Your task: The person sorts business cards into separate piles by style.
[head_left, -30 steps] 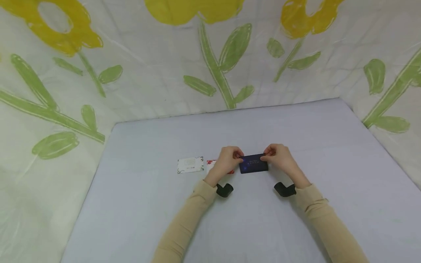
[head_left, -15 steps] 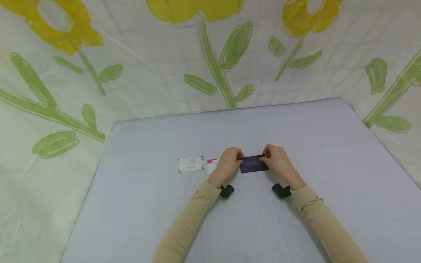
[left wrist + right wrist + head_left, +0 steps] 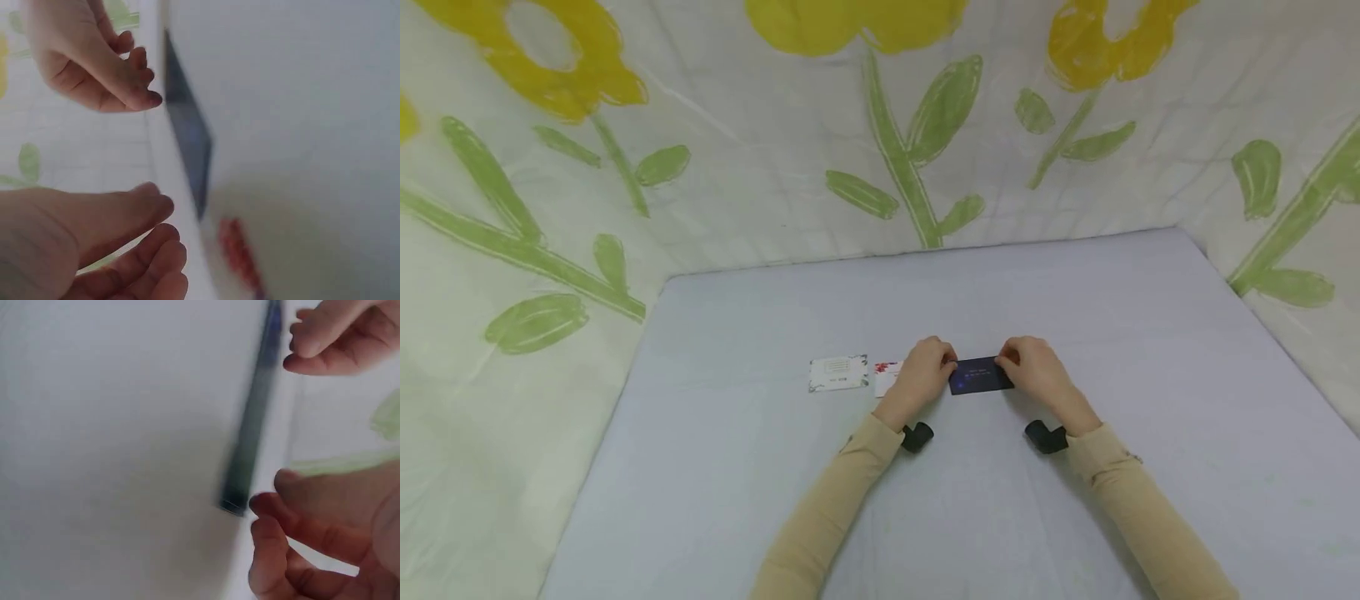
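Note:
A dark blue card (image 3: pixel 977 377) with small light print lies on the table, between the two hands. My left hand (image 3: pixel 922 375) is at the card's left end; in the left wrist view its thumb and fingers (image 3: pixel 164 237) are a little apart with nothing between them. At the right end is my right hand (image 3: pixel 1037 371), its fingertips close by the card's corner in the right wrist view, loosely bent and not around the card. A white card with red flowers (image 3: pixel 884 382) is partly hidden behind my left hand.
Farther left lies a white card with a leafy border (image 3: pixel 838 373), roughly in line with the others. Black wrist mounts (image 3: pixel 917 437) stick out inward below both hands. Behind the pale table (image 3: pixel 775 500) hangs a white sheet (image 3: pixel 737 200) with painted flowers.
Both hands pinched the dark card's upper corners a second ago; now their fingers have come off it. The card stays almost in the same place. The view has shifted slightly.

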`<state>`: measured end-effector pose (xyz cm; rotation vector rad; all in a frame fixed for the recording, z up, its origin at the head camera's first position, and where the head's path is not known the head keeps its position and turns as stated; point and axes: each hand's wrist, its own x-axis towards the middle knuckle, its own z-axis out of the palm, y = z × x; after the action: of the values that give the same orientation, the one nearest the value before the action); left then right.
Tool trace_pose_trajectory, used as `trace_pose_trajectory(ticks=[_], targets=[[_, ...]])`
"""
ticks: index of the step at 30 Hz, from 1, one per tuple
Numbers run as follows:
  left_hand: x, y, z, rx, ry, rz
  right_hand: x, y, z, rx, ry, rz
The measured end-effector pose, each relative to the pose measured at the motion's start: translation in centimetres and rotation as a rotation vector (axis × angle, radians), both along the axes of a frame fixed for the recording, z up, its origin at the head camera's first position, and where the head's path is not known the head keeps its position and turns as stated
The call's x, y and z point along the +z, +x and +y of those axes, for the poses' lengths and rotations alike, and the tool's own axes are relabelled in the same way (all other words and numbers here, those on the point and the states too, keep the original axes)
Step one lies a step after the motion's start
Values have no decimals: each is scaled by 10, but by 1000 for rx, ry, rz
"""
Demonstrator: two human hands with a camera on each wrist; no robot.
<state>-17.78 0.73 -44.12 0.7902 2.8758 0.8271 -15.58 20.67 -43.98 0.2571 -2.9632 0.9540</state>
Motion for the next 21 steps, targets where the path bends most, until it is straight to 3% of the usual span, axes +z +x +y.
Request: trace_pose_trajectory(ticks=[3, 6, 10, 13, 18, 21], targets=[[10, 2, -19, 11, 91, 11, 10, 3, 11, 2, -38, 104], [23, 2, -52, 54, 154, 51, 20, 11, 31, -47, -57, 245], [27, 0, -114, 172, 117, 185, 25, 22, 63, -99, 40, 328], [22, -3, -161, 268, -6, 224, 23, 27, 84, -106, 151, 273], [10, -5, -213, 341, -253, 65, 16, 27, 104, -89, 250, 54], [6, -2, -227, 349, -299, -11, 13, 26, 105, -61, 270, -31]])
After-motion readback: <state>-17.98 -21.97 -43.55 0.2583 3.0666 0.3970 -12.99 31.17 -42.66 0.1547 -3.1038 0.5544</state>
